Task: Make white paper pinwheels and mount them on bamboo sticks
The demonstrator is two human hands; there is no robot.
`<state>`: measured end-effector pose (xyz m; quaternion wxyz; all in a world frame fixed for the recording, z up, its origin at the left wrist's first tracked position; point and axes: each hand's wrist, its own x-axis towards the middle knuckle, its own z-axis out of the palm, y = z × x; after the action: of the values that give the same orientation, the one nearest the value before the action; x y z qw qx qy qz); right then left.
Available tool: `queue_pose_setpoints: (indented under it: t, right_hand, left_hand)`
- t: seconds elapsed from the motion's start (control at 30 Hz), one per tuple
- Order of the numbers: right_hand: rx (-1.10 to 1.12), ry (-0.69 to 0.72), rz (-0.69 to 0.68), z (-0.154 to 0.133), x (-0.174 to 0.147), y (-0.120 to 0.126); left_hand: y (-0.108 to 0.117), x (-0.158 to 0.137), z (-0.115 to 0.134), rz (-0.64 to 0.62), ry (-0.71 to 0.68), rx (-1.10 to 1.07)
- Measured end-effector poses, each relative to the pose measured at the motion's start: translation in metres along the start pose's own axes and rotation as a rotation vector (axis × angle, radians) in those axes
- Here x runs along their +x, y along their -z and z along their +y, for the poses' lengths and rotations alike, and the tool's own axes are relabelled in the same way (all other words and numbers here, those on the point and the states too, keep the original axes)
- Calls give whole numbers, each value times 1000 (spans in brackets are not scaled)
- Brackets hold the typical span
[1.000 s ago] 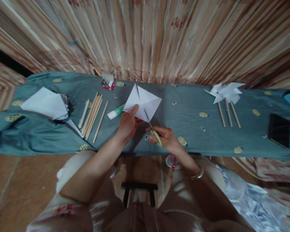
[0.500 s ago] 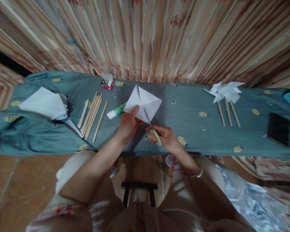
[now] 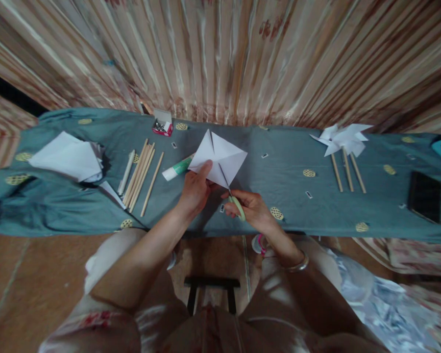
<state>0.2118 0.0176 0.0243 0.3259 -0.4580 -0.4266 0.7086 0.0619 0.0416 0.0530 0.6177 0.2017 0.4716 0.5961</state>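
A white square of paper [image 3: 232, 156] with crease lines is held up over the cloth, one slit running in from its far corner. My left hand [image 3: 197, 186] pinches its near left edge, thumb on top. In my right hand [image 3: 250, 206] is a pair of scissors [image 3: 237, 206] with pale green handles. The blades lie across the near corner of the paper and point toward its centre. Partly behind the paper lies a green and white glue stick [image 3: 176, 169].
On the teal cloth [image 3: 279, 147], wooden sticks [image 3: 141, 171] and stacked white paper [image 3: 68, 157] lie left. An open red-and-white box [image 3: 162, 125] of small metal pieces stands behind. Paper pinwheels [image 3: 341, 139] on sticks and a black phone [image 3: 424, 196] lie right.
Hardly anything differs. The paper and both hands keep almost the same place, and the scissors stay at the near corner with their blades perhaps slightly closer together.
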Motion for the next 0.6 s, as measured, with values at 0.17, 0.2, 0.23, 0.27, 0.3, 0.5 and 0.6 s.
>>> queue_pose_setpoints:
  t: [0.17,0.2,0.23,0.27,0.3,0.5,0.6]
  right_hand:
    - [-3,0,-3,2,0,0]
    - [-6,6,-4,2,0,0]
    - [-11,15,-6,2,0,1]
    - [-17,22,-8,3,0,1]
    - [-21,26,-7,3,0,1]
    - [-4,15,15,1,0,-1]
    - [2,14,19,-2,-1,-2]
  left_hand:
    - [2,1,-1,-18,3,-6]
    - [3,2,-1,-22,3,-5]
    - [3,2,-1,-22,1,-2]
    - [3,2,-1,-22,-1,0]
    - [3,2,-1,-21,-2,1]
    - [3,2,-1,-14,5,0]
    - [3,2,-1,-16,3,3]
